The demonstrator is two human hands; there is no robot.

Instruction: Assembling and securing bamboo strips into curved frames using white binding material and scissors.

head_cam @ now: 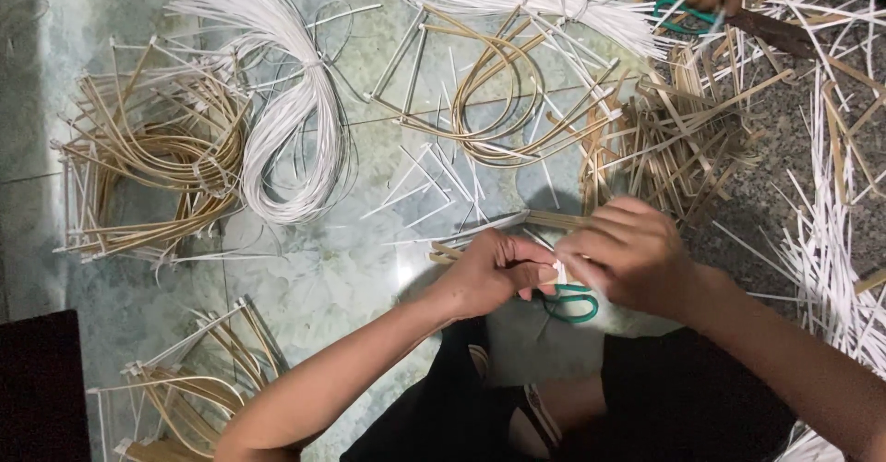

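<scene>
Both hands closed, left hand (489, 273) and right hand (628, 254) pinching thin tan bamboo strips (554, 222), green-handled scissors (572, 305) beneath

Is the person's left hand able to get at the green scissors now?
Probably yes. The left hand is right beside the green scissors, with nothing between them, but its fingers are pinching a thin strip.
</scene>
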